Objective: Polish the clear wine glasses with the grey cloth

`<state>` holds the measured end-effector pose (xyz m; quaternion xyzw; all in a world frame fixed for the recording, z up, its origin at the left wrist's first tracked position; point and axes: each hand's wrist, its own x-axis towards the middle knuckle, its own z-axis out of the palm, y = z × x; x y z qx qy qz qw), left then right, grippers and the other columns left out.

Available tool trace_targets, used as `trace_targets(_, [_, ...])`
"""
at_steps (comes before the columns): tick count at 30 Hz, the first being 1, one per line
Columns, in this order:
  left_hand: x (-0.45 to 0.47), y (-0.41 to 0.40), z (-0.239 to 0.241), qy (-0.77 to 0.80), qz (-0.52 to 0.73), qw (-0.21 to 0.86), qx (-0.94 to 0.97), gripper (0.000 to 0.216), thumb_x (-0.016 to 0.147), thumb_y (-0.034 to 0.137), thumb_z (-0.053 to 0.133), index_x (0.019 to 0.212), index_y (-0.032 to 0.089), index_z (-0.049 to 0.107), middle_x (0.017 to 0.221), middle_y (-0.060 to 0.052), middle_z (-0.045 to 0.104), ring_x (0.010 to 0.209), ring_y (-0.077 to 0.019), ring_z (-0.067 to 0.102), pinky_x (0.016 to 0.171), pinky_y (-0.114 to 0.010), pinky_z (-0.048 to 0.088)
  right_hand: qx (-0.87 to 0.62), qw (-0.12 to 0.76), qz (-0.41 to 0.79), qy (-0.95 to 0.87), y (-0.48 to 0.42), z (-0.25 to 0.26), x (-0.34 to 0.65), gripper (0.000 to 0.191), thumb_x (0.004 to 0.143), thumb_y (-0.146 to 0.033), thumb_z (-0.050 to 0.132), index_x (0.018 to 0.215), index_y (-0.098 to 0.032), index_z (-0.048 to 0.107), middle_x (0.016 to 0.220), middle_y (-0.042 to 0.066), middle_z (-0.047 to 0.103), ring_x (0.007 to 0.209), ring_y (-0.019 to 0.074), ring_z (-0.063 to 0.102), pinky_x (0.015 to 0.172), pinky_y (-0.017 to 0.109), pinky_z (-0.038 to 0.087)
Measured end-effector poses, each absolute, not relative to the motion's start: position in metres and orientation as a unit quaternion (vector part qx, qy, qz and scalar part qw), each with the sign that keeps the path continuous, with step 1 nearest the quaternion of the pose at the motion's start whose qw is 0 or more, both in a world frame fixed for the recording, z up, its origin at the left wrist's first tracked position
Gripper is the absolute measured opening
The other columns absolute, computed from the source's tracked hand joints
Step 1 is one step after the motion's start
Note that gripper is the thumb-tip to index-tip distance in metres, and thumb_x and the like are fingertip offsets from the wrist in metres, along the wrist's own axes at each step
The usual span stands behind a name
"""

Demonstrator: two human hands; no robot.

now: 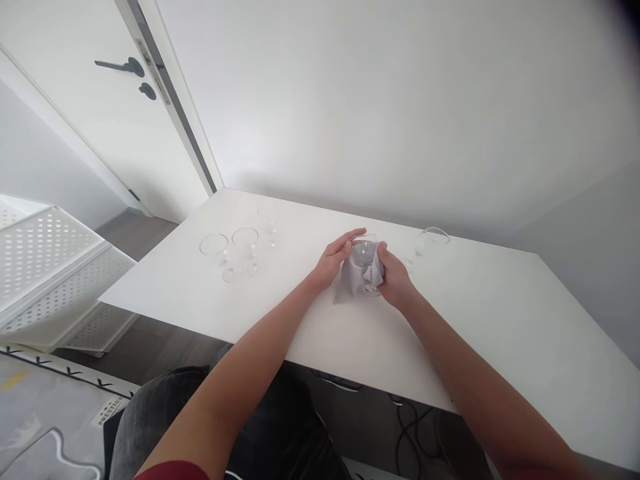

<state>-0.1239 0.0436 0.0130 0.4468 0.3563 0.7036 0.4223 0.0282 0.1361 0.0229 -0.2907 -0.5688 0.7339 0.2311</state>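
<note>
Standing upright on the white table (450,320), the wine glass (365,257) sits between both hands — left hand (334,259) curled loosely against its bowl, right hand (394,277) gripping a grey cloth (350,283) pressed to it, equally near.

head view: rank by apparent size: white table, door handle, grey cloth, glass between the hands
1. white table, by far.
2. grey cloth.
3. door handle and glass between the left hand and right hand: look similar; handle is farther, so unranked.
</note>
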Motion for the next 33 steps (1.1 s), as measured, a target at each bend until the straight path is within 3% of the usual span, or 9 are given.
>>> trace_targets(4, [-0.123,0.045,0.011,0.376,0.708,0.409,0.435,0.054,0.095,0.060,0.068,0.138,0.028,0.066,0.149,-0.011,0.062,0.144,-0.0331,0.052,0.119,-0.049,0.040,-0.287,0.268,0.720,-0.572,0.129,0.021,0.023,0.059,0.088,-0.074,0.066,0.127,-0.030,0.068,0.119,0.005,0.074,0.109,0.0272,0.069,0.083,0.038,0.057])
trace_targets(9, [-0.126,0.044,0.012,0.301,0.692,0.498,0.427,0.052,0.098,0.058,0.065,0.139,0.026,0.066,0.155,-0.013,0.057,0.139,-0.0349,0.057,0.111,-0.049,0.048,-0.256,0.118,0.798,-0.532,0.138,0.024,0.032,0.061,0.090,-0.078,0.058,0.121,-0.026,0.071,0.104,0.009,0.076,0.097,0.0296,0.070,0.075,0.040,0.057])
trace_targets(11, [-0.127,0.045,0.010,0.279,0.685,0.520,0.428,0.054,0.096,0.059,0.065,0.140,0.026,0.066,0.159,-0.013,0.053,0.140,-0.0363,0.056,0.110,-0.049,0.049,-0.241,0.101,0.806,-0.531,0.140,0.026,0.034,0.062,0.090,-0.078,0.058,0.120,-0.026,0.073,0.099,0.009,0.076,0.092,0.0292,0.070,0.072,0.040,0.056])
trace_targets(16, [-0.127,0.048,0.005,0.366,0.714,0.434,0.410,0.055,0.098,0.063,0.061,0.136,0.024,0.069,0.141,-0.011,0.068,0.132,-0.0320,0.062,0.113,-0.045,0.045,-0.203,0.210,0.762,-0.578,0.130,0.031,0.029,0.052,0.085,-0.059,0.079,0.127,-0.031,0.068,0.102,0.005,0.076,0.101,0.0256,0.069,0.080,0.036,0.056])
trace_targets(21, [-0.126,0.046,0.006,0.401,0.704,0.384,0.442,0.056,0.096,0.063,0.064,0.136,0.024,0.068,0.140,-0.012,0.068,0.127,-0.0312,0.064,0.109,-0.044,0.048,-0.309,0.229,0.765,-0.517,0.130,0.028,0.025,0.068,0.082,-0.084,0.063,0.114,-0.024,0.071,0.088,0.008,0.075,0.090,0.0287,0.071,0.065,0.037,0.054])
trace_targets(24, [-0.127,0.044,0.008,0.400,0.687,0.390,0.466,0.058,0.093,0.058,0.071,0.141,0.028,0.064,0.142,-0.012,0.067,0.126,-0.0316,0.064,0.107,-0.044,0.049,-0.375,0.228,0.754,-0.489,0.136,0.025,0.027,0.068,0.081,-0.085,0.063,0.106,-0.023,0.073,0.085,0.007,0.074,0.084,0.0275,0.071,0.060,0.035,0.052])
trace_targets(27, [-0.127,0.045,0.008,0.349,0.686,0.427,0.474,0.061,0.096,0.057,0.067,0.150,0.029,0.056,0.146,-0.013,0.065,0.127,-0.0319,0.065,0.105,-0.044,0.051,-0.348,0.189,0.783,-0.480,0.140,0.025,0.030,0.064,0.083,-0.083,0.063,0.104,-0.023,0.074,0.083,0.007,0.074,0.079,0.0258,0.070,0.059,0.034,0.051])
trace_targets(33, [-0.126,0.044,0.011,0.304,0.689,0.481,0.449,0.056,0.096,0.059,0.066,0.141,0.025,0.063,0.148,-0.013,0.063,0.130,-0.0339,0.063,0.106,-0.045,0.050,-0.226,0.125,0.816,-0.518,0.140,0.025,0.034,0.066,0.088,-0.083,0.055,0.112,-0.024,0.073,0.087,0.008,0.074,0.086,0.0280,0.071,0.067,0.037,0.053])
